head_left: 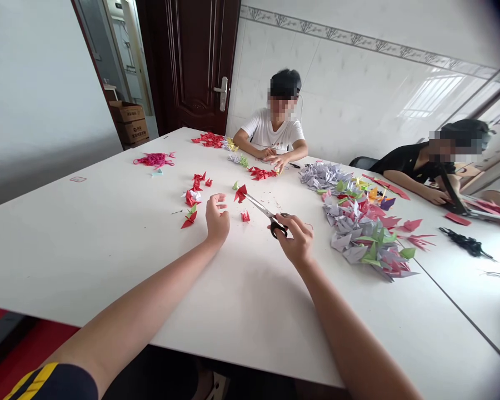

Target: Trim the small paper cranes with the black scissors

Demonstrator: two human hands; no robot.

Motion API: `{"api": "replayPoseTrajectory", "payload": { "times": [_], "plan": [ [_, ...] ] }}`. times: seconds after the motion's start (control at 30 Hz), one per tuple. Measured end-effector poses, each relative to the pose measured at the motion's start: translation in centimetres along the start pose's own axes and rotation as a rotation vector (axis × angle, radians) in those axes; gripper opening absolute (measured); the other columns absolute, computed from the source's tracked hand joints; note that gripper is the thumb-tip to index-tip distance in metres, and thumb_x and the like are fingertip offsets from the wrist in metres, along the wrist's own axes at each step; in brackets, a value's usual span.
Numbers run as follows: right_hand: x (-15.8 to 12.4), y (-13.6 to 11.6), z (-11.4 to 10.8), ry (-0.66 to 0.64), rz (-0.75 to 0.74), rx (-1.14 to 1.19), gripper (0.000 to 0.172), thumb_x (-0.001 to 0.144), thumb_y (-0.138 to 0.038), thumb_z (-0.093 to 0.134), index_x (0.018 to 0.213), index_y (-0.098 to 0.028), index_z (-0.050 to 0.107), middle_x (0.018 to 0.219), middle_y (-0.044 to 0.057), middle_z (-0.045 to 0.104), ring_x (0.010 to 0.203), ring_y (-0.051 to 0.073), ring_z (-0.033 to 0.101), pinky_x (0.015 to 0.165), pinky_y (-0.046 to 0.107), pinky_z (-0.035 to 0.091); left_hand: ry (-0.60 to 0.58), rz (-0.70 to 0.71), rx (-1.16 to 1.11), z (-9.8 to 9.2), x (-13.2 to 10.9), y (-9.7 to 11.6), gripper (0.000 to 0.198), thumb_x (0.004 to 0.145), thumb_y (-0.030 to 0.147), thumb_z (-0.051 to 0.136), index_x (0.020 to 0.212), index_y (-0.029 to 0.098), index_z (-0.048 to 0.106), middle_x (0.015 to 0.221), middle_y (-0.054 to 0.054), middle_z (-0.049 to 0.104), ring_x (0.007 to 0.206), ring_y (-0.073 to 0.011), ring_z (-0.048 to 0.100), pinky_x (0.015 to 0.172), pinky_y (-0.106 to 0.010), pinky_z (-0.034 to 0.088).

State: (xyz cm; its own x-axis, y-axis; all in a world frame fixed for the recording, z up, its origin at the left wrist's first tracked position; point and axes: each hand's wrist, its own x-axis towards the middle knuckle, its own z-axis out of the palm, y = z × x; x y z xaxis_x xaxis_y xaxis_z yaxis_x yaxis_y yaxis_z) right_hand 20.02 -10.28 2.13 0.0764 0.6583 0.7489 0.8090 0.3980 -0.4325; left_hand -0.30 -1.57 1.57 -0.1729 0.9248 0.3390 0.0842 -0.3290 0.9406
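Striped sleeve [52, 383] nearest. I've got scissors [269, 214] gripped in my right hand [296, 236] over the table [250, 311]; long axis diagonal, tips pointing away-left at red paper bird [241, 193]. Left hand [218, 221] empty, fingers loosely curled.

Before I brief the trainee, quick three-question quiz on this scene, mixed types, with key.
1. Which hand holds the scissors: (a) left, (b) right, (c) neither?
2. True or false: the big paper heap lies left of the left hand.
3. Fill in: the folded paper at the scissors' tips is ____ in colour.

Key
1. (b), the right hand.
2. False: the heap lies to the right of both hands.
3. Red.
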Motion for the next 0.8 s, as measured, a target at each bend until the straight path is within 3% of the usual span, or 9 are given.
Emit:
{"api": "replayPoseTrajectory", "payload": {
  "times": [0.17, 0.33, 0.5, 0.6, 0.7, 0.8],
  "plan": [
    [-0.4, -0.4, -0.2, 0.146, -0.024, -0.101, 0.017, 0.087, -0.036, 0.065, 0.099, -0.026, 0.071, 0.087, 0.011, 0.072, 0.076, 0.026, 0.069, 0.072, 0.041, 0.055, -0.01, 0.002, 0.025, 0.1, -0.1, -0.2, 0.043, 0.067, -0.002, 0.046, 0.102, 0.022, 0.054, 0.119, -0.007, 0.06, 0.093, -0.0192, 0.062, 0.084, -0.036, 0.049],
    [-0.7, -0.7, 0.3, 0.298, -0.006, -0.067, 0.015, 0.087, -0.033, 0.06, 0.098, -0.027, 0.067, 0.082, 0.008, 0.069, 0.064, 0.022, 0.065, 0.058, 0.039, 0.054, -0.006, -0.012, 0.035, 0.2, -0.2, -0.6, 0.042, 0.067, -0.003, 0.045, 0.099, 0.022, 0.056, 0.112, -0.005, 0.06, 0.09, -0.0183, 0.061, 0.083, -0.035, 0.049],
    [0.0, 0.3, 1.5, 0.379, 0.084, -0.082, 0.015, 0.085, -0.03, 0.058, 0.098, -0.024, 0.064, 0.079, 0.005, 0.068, 0.061, 0.02, 0.062, 0.059, 0.036, 0.05, -0.033, -0.07, 0.025, 0.2, -0.3, -0.4, 0.04, 0.068, -0.003, 0.046, 0.096, 0.023, 0.059, 0.112, -0.006, 0.059, 0.093, -0.0198, 0.062, 0.075, -0.033, 0.049],
    [2.9, 1.7, 2.2, 0.37, 0.211, -0.101, 0.02, 0.082, -0.035, 0.062, 0.097, -0.022, 0.064, 0.076, 0.004, 0.067, 0.065, 0.02, 0.06, 0.061, 0.033, 0.046, -0.066, -0.111, 0.021, 0.1, -0.4, -0.1, 0.039, 0.069, -0.004, 0.045, 0.094, 0.022, 0.06, 0.112, -0.006, 0.058, 0.094, -0.0194, 0.062, 0.072, -0.031, 0.049],
    [7.0, 3.6, 3.0, 0.223, 0.556, -0.184, 0.029, 0.071, -0.044, 0.072, 0.087, -0.023, 0.061, 0.076, 0.003, 0.066, 0.067, 0.021, 0.057, 0.06, 0.031, 0.04, -0.08, -0.091, 0.028, 0.1, -0.3, -0.1, 0.038, 0.069, -0.005, 0.045, 0.091, 0.021, 0.06, 0.109, -0.006, 0.058, 0.09, -0.0179, 0.061, 0.075, -0.032, 0.049],
    [9.4, 5.1, 3.7, 0.179, 0.679, -0.19, 0.031, 0.066, -0.045, 0.074, 0.079, -0.022, 0.057, 0.066, 0.003, 0.062, 0.059, 0.02, 0.052, 0.054, 0.029, 0.033, -0.074, -0.08, 0.036, 0.1, -0.2, -0.2, 0.036, 0.069, -0.006, 0.045, 0.088, 0.021, 0.06, 0.107, -0.006, 0.058, 0.088, -0.0177, 0.06, 0.076, -0.032, 0.049]
  ]
}}
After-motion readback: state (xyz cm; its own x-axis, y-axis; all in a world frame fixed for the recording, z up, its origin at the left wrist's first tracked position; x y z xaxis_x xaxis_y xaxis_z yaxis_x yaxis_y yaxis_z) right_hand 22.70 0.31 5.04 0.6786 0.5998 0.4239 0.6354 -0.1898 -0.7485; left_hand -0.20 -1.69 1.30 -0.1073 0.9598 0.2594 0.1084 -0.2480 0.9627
